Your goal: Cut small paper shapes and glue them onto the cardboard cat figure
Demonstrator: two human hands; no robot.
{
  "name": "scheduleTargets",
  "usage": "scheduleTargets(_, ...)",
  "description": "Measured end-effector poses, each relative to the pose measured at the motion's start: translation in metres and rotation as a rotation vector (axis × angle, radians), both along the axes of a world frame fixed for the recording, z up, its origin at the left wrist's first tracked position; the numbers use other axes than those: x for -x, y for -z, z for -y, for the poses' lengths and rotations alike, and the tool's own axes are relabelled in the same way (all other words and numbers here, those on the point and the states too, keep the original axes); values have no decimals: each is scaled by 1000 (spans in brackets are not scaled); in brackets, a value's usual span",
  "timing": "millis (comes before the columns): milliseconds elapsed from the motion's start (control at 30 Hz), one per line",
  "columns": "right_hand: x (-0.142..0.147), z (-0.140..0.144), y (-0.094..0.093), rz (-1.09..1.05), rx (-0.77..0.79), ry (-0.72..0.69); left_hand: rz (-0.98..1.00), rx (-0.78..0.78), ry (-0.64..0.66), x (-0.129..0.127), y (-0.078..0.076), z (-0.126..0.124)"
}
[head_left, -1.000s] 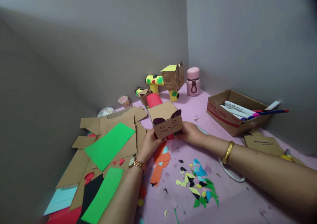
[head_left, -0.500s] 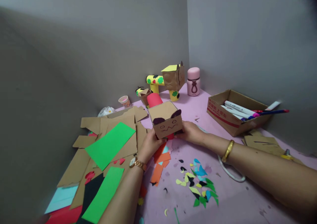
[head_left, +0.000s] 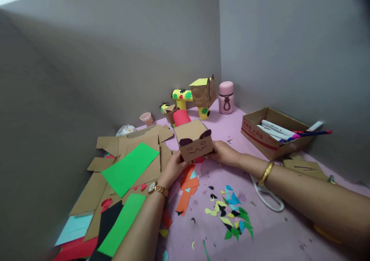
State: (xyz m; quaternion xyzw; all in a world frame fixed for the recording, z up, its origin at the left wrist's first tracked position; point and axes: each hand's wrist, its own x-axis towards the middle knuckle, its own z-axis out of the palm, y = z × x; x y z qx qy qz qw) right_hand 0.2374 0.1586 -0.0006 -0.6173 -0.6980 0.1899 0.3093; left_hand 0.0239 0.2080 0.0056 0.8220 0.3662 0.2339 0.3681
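Nearby, markers (head_left: 277, 129) lie inside an open cardboard box (head_left: 261, 138).

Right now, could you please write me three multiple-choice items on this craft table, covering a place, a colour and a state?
1. Where does the pink flask stand?
A. in the far corner
B. inside the marker box
C. on the green paper

2. What colour is the table cover?
A. blue
B. pink
C. white

3. How is the cardboard face box held?
A. by the left hand and right hand
B. by one hand
C. untouched

Answers: 1 A, it stands where the walls meet; 2 B, bare patches show pink; 3 A, both hands clasp its sides.
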Motion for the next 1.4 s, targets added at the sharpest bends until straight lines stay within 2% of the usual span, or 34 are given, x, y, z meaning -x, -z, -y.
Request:
scheduleTargets(133,-7,7,-14,131,82,-98,-33,-51,-46,6,-16,9)
scheduleTargets(233,-11,23,-29,207,102,-91,-64,-139,-164,12,-32,30)
scheduleTargets(333,-10,52,-46,229,91,-84,-87,-212,-334,16,-39,67)
scheduleTargets(433,-3,93,-53,208,76,-91,-96,-211,-377,16,-31,116)
scheduleTargets(500,5,121,-49,179,85,-90,-106,-177,-352,14,-21,151)
scheduleTargets(567,15,147,-38,148,117,-114,-163,-97,-274,12,-12,181)
scheduleTargets(700,31,182,-13,99,144,-133,-246,-107,-266,9,-5,216)
scheduleTargets(833,34,194,-2,47,118,-98,-238,-152,-339,9,-10,222)
scheduleTargets(1067,7,194,8,-96,35,67,-214,-163,-389,-5,-10,222)
scheduleTargets(1267,1,198,19,-156,23,68,-228,-161,-374,-29,-10,223)
scheduleTargets(1400,2,197,21,-170,29,53,-233,-143,-359,-32,-9,222)
